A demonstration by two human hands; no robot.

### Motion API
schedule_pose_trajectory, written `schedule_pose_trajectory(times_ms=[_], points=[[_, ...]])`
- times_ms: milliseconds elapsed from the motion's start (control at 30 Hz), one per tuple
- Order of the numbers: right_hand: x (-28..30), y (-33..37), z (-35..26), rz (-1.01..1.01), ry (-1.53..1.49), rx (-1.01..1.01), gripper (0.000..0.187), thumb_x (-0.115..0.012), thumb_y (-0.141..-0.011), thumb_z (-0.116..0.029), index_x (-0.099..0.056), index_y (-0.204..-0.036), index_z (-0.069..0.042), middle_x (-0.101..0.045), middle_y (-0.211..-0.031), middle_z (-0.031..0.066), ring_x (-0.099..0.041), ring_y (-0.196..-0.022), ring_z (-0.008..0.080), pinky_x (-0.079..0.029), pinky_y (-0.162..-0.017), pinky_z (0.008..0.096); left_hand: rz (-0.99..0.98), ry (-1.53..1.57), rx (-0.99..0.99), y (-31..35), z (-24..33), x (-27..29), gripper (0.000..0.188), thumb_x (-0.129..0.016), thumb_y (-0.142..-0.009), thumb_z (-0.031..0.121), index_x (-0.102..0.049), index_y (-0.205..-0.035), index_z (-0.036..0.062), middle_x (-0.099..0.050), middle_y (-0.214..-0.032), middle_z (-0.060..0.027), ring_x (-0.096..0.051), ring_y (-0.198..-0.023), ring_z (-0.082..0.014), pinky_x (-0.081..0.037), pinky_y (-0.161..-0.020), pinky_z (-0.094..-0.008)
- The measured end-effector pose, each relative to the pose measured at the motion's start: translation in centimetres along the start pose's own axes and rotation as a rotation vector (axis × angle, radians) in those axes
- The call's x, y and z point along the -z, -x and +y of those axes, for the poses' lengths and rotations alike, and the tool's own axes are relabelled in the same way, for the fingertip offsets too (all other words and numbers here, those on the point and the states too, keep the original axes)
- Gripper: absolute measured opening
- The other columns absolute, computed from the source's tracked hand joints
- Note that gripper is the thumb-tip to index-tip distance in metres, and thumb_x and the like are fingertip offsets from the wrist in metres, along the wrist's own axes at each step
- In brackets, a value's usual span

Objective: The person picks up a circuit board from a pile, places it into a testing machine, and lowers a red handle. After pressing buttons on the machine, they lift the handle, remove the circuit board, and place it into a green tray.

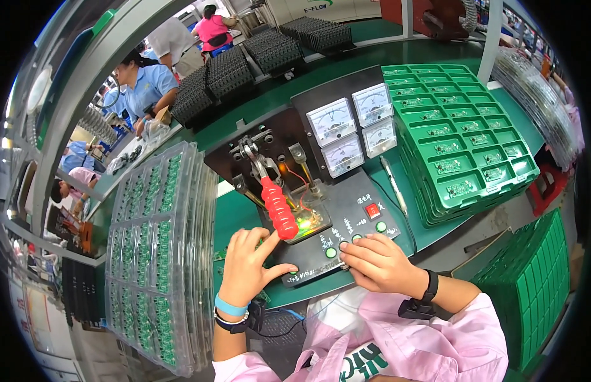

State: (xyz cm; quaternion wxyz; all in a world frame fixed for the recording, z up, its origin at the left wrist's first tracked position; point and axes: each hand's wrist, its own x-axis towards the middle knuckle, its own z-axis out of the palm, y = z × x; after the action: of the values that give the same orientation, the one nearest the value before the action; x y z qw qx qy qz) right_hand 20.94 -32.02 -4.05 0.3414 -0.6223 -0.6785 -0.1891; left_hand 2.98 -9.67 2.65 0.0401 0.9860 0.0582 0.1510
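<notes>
In front of me stands a black test fixture with a toggle clamp. Its ribbed red handle points down toward me, over a small circuit board with a glowing yellow-green light. My left hand has its fingers apart beside the handle's end, with the thumb at the lower left corner of the control panel. My right hand lies with fingers stretched over the panel's front edge, fingertips by the green buttons. A red rocker switch sits farther right. Both hands hold nothing visible.
Analogue meters stand behind the panel; a pen-like probe lies right of it. Stacked green trays with boards are at the right, clear plastic trays with boards at the left. Black racks and a co-worker are beyond.
</notes>
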Motion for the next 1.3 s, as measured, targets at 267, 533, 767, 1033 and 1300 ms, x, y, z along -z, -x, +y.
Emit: schedule_pose_trajectory(times_ms=[267, 533, 767, 1033, 1300], points=[[0.1, -1.8, 0.8, 0.017, -0.077, 0.063, 0.023, -0.073, -0.07, -0.008, -0.067, -0.092, -0.005, -0.067, -0.101, 0.0068, -0.061, -0.076, 0.0208, -0.049, -0.067, 0.0326, 0.056, 0.012, -0.032, -0.6, 0.7, 0.6, 0.077, -0.08, -0.066, 0.043, -0.057, -0.13, 0.0067, -0.056, -0.098, -0.0072, -0.055, -0.088, -0.0283, -0.045, -0.081, -0.0413], [3.0, -11.2, -0.7, 0.104, -0.195, -0.118, 0.072, -0.078, -0.069, -0.007, -0.048, -0.134, -0.001, -0.058, -0.124, 0.0207, -0.061, -0.106, 0.0354, -0.051, -0.086, 0.0411, 0.09, 0.179, 0.147, 1.0, 1.0, -0.1, 0.084, -0.082, -0.066, 0.036, -0.05, -0.139, 0.0101, -0.057, -0.101, -0.009, -0.057, -0.09, -0.0295, -0.047, -0.08, -0.0393], [3.6, -26.2, 3.4, 0.572, -0.63, 0.058, 0.067, -0.083, -0.07, -0.01, -0.053, -0.13, -0.001, -0.057, -0.125, 0.0154, -0.059, -0.11, 0.0254, -0.05, -0.087, 0.0359, 0.223, 0.134, 0.194, 0.9, 2.7, -0.1, 0.068, -0.082, -0.069, 0.027, -0.056, -0.129, 0.0088, -0.059, -0.102, -0.0108, -0.06, -0.087, -0.0308, -0.048, -0.075, -0.0416], [1.2, -15.1, 3.8, 0.258, -0.218, 0.489, 0.027, -0.068, -0.078, -0.005, -0.061, -0.104, -0.003, -0.06, -0.068, 0.0056, -0.059, -0.056, 0.02, -0.047, -0.05, 0.0298, 0.136, -0.022, 0.389, 5.0, -3.4, -0.4, 0.025, -0.074, -0.077, 0.012, -0.067, -0.1, 0.0049, -0.065, -0.099, -0.0111, -0.062, -0.092, -0.0333, -0.05, -0.075, -0.0423], [-1.5, -9.7, 1.3, -0.378, 0.282, 0.25, 0.015, -0.061, -0.075, -0.007, -0.062, -0.089, -0.002, -0.056, -0.056, 0.004, -0.059, -0.045, 0.0203, -0.046, -0.043, 0.0327, 0.02, -0.05, 0.32, 2.0, -2.8, -2.5, 0.02, -0.072, -0.078, 0.009, -0.067, -0.096, 0.0039, -0.065, -0.089, -0.0109, -0.062, -0.09, -0.0329, -0.051, -0.076, -0.0421]])
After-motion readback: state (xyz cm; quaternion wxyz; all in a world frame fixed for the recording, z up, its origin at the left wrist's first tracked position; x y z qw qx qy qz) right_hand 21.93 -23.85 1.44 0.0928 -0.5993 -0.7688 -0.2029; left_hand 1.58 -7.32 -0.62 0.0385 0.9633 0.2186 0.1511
